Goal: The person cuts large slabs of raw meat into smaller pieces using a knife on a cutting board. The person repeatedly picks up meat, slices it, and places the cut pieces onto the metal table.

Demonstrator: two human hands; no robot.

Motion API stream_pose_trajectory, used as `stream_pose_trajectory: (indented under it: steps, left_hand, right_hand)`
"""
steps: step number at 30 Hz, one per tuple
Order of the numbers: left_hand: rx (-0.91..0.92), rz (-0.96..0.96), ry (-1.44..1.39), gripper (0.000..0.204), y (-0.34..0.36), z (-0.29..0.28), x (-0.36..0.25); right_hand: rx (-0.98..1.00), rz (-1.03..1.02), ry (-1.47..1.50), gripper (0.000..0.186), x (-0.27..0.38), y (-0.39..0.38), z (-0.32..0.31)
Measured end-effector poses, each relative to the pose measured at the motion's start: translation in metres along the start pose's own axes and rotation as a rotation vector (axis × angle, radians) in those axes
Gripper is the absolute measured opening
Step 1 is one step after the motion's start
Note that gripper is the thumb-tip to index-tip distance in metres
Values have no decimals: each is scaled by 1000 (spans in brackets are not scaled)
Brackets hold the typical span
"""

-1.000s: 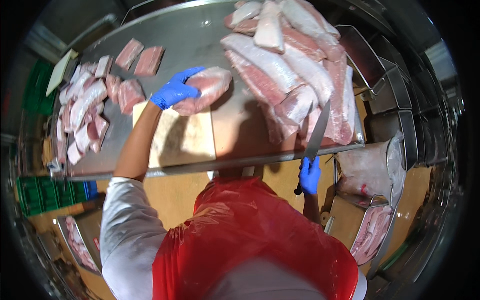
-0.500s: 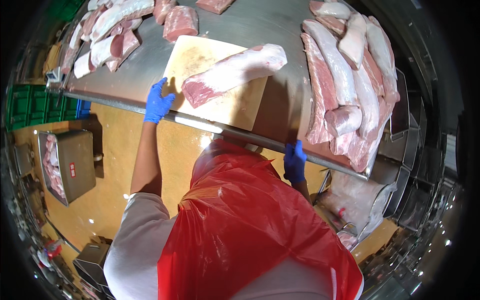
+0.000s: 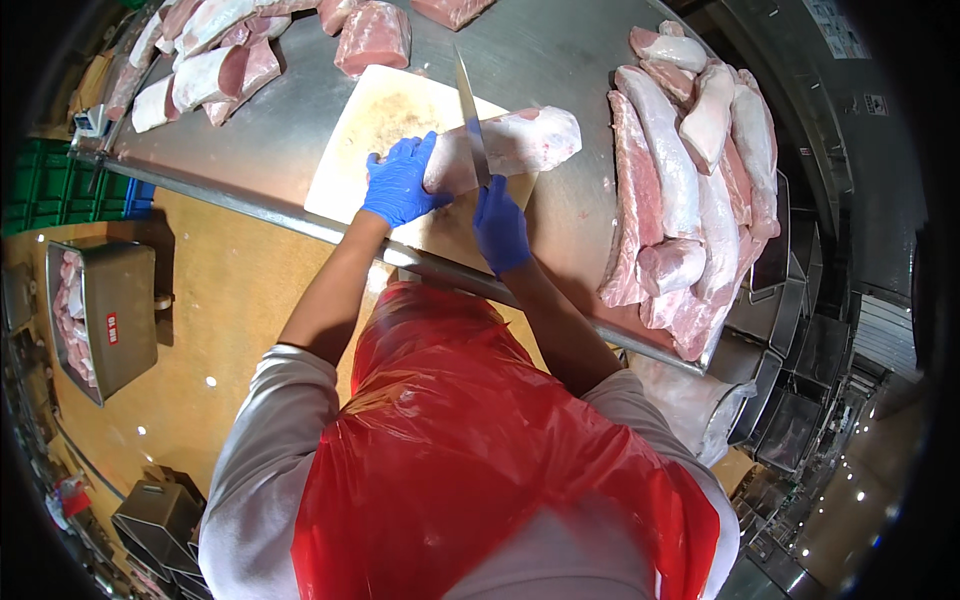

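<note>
A long pale pork loin (image 3: 518, 146) lies across the white cutting board (image 3: 340, 175), its right end reaching past the board's edge. My left hand (image 3: 402, 180), in a blue glove, grips the loin's left end, fingers over the top and thumb on the near side; it hides that end. In my blue-gloved right hand (image 3: 500, 225) is a knife (image 3: 468, 105). Its long blade points away from me and crosses the loin near the middle, just right of my left hand. Whether the edge has entered the meat I cannot tell.
Several long loins (image 3: 680, 160) are heaped at the table's right end. More cut pieces (image 3: 210, 80) lie at the far left, and a thick chunk (image 3: 372, 40) sits behind the board. The steel table (image 3: 570, 215) has a raised near edge. A metal bin (image 3: 110, 320) of meat stands on the floor.
My left hand has moved from the board's near left corner onto the loin's left end. The right hand has risen from the table edge to the loin, with the knife now visible.
</note>
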State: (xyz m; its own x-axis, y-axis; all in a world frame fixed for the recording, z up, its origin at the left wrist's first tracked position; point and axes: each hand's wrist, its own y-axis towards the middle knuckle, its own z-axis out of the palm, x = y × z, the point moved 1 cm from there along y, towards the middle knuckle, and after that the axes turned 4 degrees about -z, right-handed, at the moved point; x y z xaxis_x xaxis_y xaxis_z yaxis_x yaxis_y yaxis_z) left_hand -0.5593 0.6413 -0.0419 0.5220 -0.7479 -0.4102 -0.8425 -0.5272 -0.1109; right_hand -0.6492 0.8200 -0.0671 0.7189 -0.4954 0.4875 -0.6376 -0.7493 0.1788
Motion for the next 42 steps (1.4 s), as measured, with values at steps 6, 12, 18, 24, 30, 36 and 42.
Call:
stream_pose_trajectory:
  steps: [6,12,18,24,30,36,42]
  left_hand:
    - [41,-27,-21,106,-1,6,1]
    - [-11,-68,-601,83,11,6,65]
    - [91,-288,-772,68,5,20,110]
    - [66,-224,-667,69,4,18,91]
    - [133,-119,-176,129,-3,11,60]
    - [-146,50,51,117,3,20,-9]
    - [73,-65,62,104,28,17,-26]
  right_hand:
    - [137,89,-86,21,-9,-4,6]
    - [89,55,-36,28,-9,3,-8]
    - [208,76,-133,28,-15,5,-5]
    - [273,98,-134,39,-15,7,-6]
    - [247,107,-103,27,-11,9,-9]
    - [307,149,-41,23,-9,13,-12]
    - [460,253,-11,18,-32,-58,-40]
